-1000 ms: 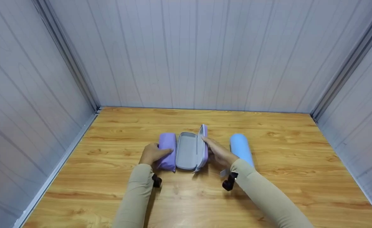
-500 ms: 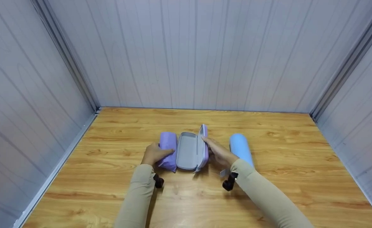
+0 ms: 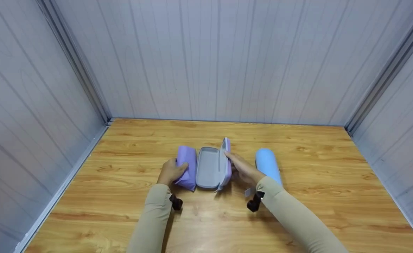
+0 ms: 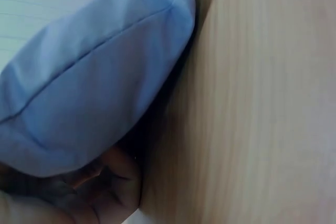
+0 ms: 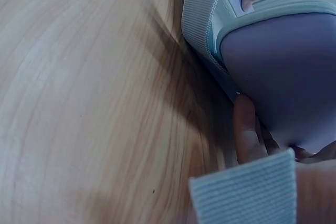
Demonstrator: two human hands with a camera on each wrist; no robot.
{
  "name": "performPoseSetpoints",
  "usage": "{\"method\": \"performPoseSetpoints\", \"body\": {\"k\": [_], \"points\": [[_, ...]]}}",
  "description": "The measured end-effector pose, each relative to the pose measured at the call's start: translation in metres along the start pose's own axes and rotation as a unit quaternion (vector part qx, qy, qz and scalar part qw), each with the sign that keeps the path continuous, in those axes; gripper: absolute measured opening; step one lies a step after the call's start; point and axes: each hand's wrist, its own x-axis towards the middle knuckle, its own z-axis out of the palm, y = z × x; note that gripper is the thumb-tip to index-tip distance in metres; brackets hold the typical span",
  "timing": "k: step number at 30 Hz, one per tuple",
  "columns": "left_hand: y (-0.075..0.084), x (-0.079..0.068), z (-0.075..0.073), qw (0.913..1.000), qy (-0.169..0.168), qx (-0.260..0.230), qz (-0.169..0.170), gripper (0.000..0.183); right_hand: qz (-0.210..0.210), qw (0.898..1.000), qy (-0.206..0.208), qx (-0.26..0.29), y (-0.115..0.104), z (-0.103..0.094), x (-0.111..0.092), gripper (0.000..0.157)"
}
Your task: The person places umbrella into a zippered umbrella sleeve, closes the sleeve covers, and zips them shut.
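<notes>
A zip case (image 3: 208,168) with grey lining and a purple shell lies open on the table, its lid (image 3: 227,165) standing up on the right. My right hand (image 3: 243,168) holds that lid, thumb on the inner face and fingers behind the purple outside, as the right wrist view also shows. Against the case's left side lies a purple soft fabric pouch (image 3: 188,165) with a seamed end (image 4: 100,82). My left hand (image 3: 171,171) grips the pouch from its left, thumb over the top; the fingers (image 4: 118,182) are partly hidden beneath it.
A light blue rounded case (image 3: 268,165) lies just right of my right forearm, its near end hidden by the sleeve. The wooden table (image 3: 206,225) is bounded by pale panel walls (image 3: 217,63) at the back and sides.
My left hand and the pouch have shifted slightly right, closer to the open case, and the left thumb has drawn back a little. My right hand and the lid stay put.
</notes>
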Motion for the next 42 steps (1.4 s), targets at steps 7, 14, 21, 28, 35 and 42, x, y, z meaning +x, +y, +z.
{"method": "performPoseSetpoints", "body": {"k": [7, 14, 21, 28, 35, 42], "points": [[0.000, -0.003, 0.001, 0.9979, 0.019, -0.061, -0.012, 0.040, 0.004, 1.000, 0.003, 0.006, 0.001, -0.001, -0.001, 0.071], [0.001, 0.000, -0.003, 0.9882, 0.043, -0.136, -0.057, 0.055, 0.008, 1.000, 0.005, -0.005, -0.001, -0.001, -0.002, 0.070], [0.007, 0.007, -0.001, 0.9380, 0.033, -0.335, -0.083, 0.059, -0.003, 1.000, 0.005, -0.001, -0.002, -0.002, -0.002, 0.068], [0.015, 0.009, 0.006, 0.9106, -0.037, -0.411, -0.021, 0.070, -0.018, 1.000, -0.002, -0.008, -0.001, -0.002, -0.001, 0.065], [0.032, 0.002, 0.011, 0.9406, -0.047, -0.336, -0.008, 0.068, 0.001, 1.000, 0.015, -0.005, -0.002, -0.001, -0.001, 0.067], [0.050, -0.006, 0.016, 0.9533, -0.074, -0.293, -0.017, 0.055, 0.008, 1.000, 0.018, 0.002, -0.001, -0.002, -0.003, 0.065]]}}
